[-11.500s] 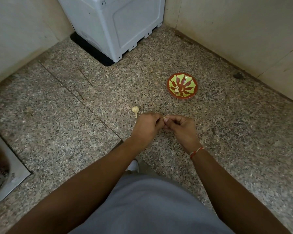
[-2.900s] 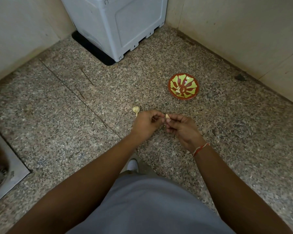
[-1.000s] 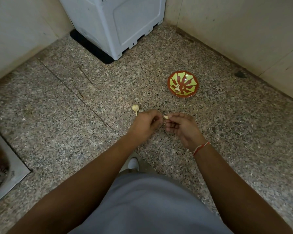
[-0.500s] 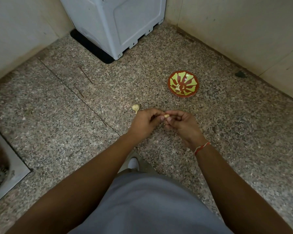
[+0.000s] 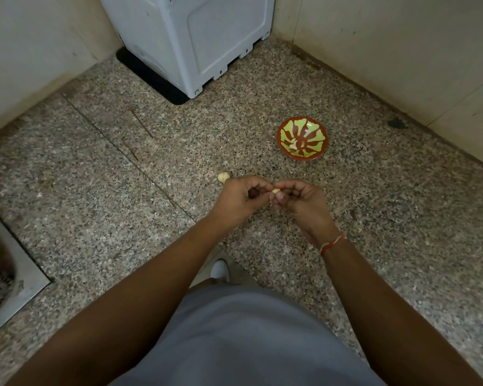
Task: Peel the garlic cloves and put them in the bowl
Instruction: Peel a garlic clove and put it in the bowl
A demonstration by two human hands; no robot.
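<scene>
A pale garlic clove [image 5: 275,191] sits between the fingertips of both my hands, just above the speckled floor. My left hand [image 5: 239,200] pinches it from the left with curled fingers. My right hand [image 5: 301,203] pinches it from the right, thumb and forefinger on it. A red bowl with a green pattern [image 5: 303,138] stands on the floor beyond my right hand, with a few pale peeled cloves [image 5: 293,144] inside. A garlic bulb [image 5: 223,176] lies on the floor, partly hidden behind my left hand.
A grey-white appliance [image 5: 195,37] stands in the far corner on a black mat. Beige walls close in left and right. A metal floor drain [image 5: 3,274] lies at the left edge. My white shoe [image 5: 220,270] shows between my arms.
My hands have stayed together on the clove, working it with small finger movements. The bowl and the bulb have not moved.
</scene>
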